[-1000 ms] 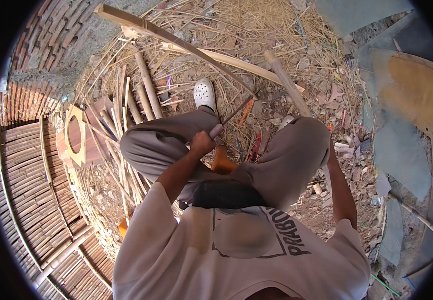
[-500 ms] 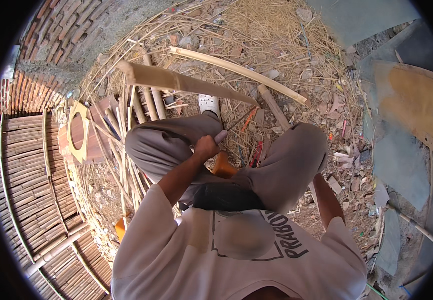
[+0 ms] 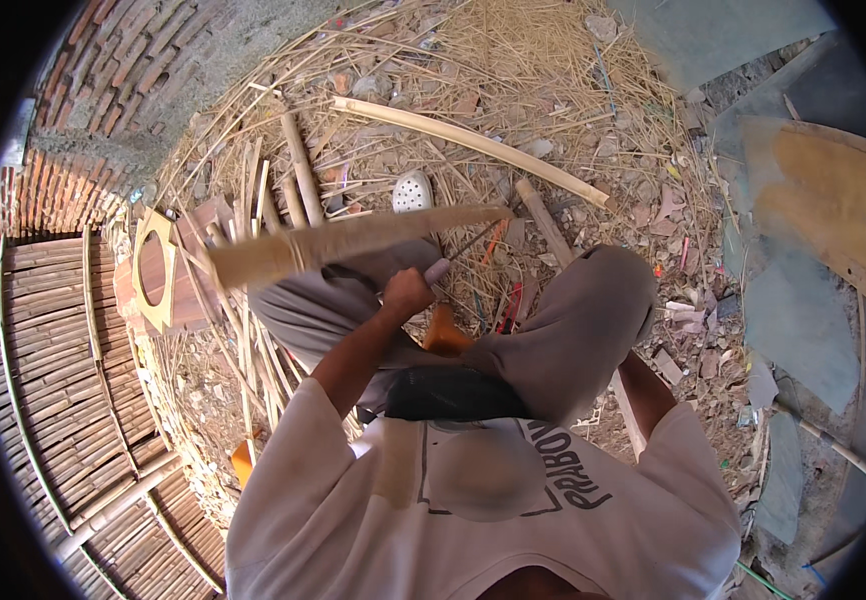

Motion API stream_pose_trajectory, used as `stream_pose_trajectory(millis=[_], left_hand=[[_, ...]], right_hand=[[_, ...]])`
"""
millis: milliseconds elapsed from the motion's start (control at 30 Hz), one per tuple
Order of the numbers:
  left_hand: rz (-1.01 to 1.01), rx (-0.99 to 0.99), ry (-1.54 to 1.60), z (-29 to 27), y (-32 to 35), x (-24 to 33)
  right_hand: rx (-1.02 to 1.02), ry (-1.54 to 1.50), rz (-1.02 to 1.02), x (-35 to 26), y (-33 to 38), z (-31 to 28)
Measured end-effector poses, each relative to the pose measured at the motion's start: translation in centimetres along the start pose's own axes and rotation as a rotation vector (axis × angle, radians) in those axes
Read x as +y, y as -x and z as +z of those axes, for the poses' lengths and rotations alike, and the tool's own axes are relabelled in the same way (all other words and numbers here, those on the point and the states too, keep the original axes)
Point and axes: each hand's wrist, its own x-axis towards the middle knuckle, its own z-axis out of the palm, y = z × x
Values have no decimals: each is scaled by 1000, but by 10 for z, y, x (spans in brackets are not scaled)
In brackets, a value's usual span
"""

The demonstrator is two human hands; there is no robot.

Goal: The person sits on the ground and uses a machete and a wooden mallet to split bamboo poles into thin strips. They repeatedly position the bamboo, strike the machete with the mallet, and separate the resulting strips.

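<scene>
Right hand hidden past the knee [image 3: 613, 280], can't tell its fingers; left hand [image 3: 408, 294] clenched round the thin-bladed knife [image 3: 437, 271]; bamboo [image 3: 363, 238], broad, noded, hard, lies across the view above the left leg [image 3: 298, 315], tip near the blade; no hand seen at its blurred end, so it could slip, jolting the knife legward; beyond, smooth curved strip [image 3: 473, 146], wispy straw [image 3: 523, 45].

A brick wall [image 3: 118, 75] borders straw-strewn, rubbly ground [image 3: 633, 130].
</scene>
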Motion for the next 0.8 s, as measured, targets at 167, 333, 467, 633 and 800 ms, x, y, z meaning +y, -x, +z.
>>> stream_pose_trajectory(millis=[167,333,467,633,800], left_hand=[[-21,-20,11,8,5,5],[-45,23,22,15,6,3],[-22,-1,-10,11,2,0],[-23,-24,-18,-8,-4,18],[-70,-34,12,7,-6,14]], right_hand=[[-66,49,-58,7,-2,-44],[171,96,-70,-178,6,-102],[229,-103,-141,-152,2,-54],[13,-5,26,-21,16,8],[-62,135,57,-70,14,-35]])
